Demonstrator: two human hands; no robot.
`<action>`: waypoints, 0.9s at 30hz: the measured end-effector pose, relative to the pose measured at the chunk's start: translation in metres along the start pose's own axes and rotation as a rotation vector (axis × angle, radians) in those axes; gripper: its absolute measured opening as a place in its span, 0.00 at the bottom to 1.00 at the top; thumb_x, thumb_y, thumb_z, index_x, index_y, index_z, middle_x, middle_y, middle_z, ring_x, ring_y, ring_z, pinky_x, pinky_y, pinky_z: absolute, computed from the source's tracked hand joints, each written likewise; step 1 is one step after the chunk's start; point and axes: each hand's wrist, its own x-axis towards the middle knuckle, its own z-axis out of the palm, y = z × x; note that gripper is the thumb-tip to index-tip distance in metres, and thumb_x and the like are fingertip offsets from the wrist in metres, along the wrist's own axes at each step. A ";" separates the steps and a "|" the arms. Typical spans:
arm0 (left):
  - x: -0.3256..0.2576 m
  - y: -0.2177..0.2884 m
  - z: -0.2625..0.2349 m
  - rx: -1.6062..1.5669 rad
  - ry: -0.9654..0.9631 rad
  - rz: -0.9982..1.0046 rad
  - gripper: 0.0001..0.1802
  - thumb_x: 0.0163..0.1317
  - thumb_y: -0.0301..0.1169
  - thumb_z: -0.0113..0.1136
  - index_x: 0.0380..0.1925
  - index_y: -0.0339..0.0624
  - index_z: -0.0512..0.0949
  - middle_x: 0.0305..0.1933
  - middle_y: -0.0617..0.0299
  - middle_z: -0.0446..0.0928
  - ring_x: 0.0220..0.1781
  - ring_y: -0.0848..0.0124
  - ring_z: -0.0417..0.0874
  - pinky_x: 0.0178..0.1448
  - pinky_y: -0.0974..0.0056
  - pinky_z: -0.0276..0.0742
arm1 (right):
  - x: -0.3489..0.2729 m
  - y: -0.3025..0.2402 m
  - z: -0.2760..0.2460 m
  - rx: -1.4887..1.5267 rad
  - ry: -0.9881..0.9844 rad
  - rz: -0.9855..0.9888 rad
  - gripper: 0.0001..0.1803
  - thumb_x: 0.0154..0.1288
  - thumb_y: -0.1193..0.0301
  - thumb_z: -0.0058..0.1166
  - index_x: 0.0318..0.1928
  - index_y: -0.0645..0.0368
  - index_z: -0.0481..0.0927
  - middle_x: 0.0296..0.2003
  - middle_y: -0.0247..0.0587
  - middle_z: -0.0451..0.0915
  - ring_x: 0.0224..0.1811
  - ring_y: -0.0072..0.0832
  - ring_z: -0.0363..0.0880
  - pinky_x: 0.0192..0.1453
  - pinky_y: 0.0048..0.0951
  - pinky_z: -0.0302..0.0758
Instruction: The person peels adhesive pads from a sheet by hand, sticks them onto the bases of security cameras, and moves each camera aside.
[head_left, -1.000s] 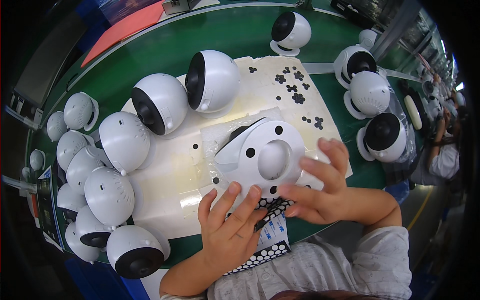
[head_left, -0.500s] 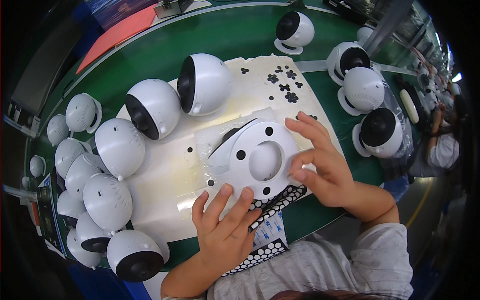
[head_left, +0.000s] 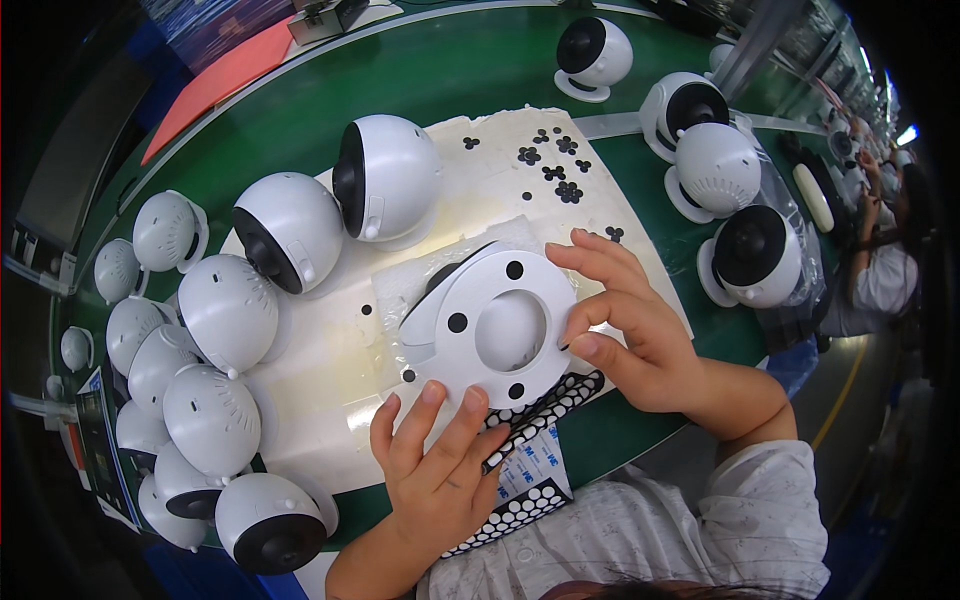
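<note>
A white ball-shaped camera (head_left: 425,318) lies on its side on a clear-wrapped foam pad, with its round white base (head_left: 470,360) facing up. Three black round pads sit on that ring-like base. My left hand (head_left: 440,480) has its fingers spread, their tips resting against the base's near left edge. At the base's right edge my right hand (head_left: 635,335) pinches with thumb and forefinger; a small dark spot at the tips looks like another black round pad (head_left: 564,347). Beneath the left fingers lies a folded sheet of round pads (head_left: 525,505), partly hidden.
Several white cameras (head_left: 228,310) crowd the left side, and more (head_left: 718,170) stand at the right. Loose black pads (head_left: 568,191) stick to the far part of the cream board (head_left: 330,430) on the green table (head_left: 470,65). A co-worker (head_left: 880,270) sits at far right.
The view has shifted slightly, so the camera and both hands appear a little further left. My right thumb and forefinger have closed at the base's right edge. My left hand keeps its place.
</note>
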 end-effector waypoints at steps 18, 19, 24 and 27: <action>0.001 0.003 0.003 -0.004 0.043 -0.058 0.09 0.44 0.29 0.59 0.27 0.41 0.81 0.55 0.62 0.71 0.63 0.61 0.61 0.62 0.49 0.51 | -0.023 0.018 0.003 -0.400 0.031 -0.257 0.21 0.54 0.59 0.54 0.50 0.44 0.74 0.56 0.39 0.67 0.60 0.40 0.62 0.57 0.40 0.56; 0.001 0.003 0.003 -0.004 0.042 -0.053 0.09 0.44 0.29 0.59 0.27 0.42 0.81 0.55 0.62 0.71 0.63 0.60 0.61 0.62 0.49 0.51 | -0.023 0.016 0.002 -0.400 0.032 -0.258 0.21 0.54 0.59 0.54 0.50 0.44 0.74 0.56 0.39 0.67 0.60 0.40 0.62 0.57 0.40 0.56; 0.002 0.003 0.003 -0.014 0.057 -0.053 0.09 0.44 0.29 0.59 0.28 0.42 0.81 0.56 0.61 0.71 0.63 0.59 0.61 0.62 0.50 0.51 | -0.002 0.000 -0.019 -0.527 0.016 -0.322 0.23 0.51 0.63 0.56 0.51 0.47 0.73 0.54 0.38 0.69 0.58 0.39 0.63 0.55 0.42 0.59; 0.000 0.001 0.004 -0.030 0.072 -0.035 0.10 0.43 0.29 0.59 0.29 0.43 0.81 0.56 0.61 0.71 0.63 0.59 0.61 0.62 0.50 0.51 | 0.030 -0.011 -0.014 -0.381 0.099 -0.322 0.23 0.49 0.67 0.57 0.49 0.53 0.74 0.53 0.38 0.69 0.57 0.39 0.64 0.54 0.40 0.61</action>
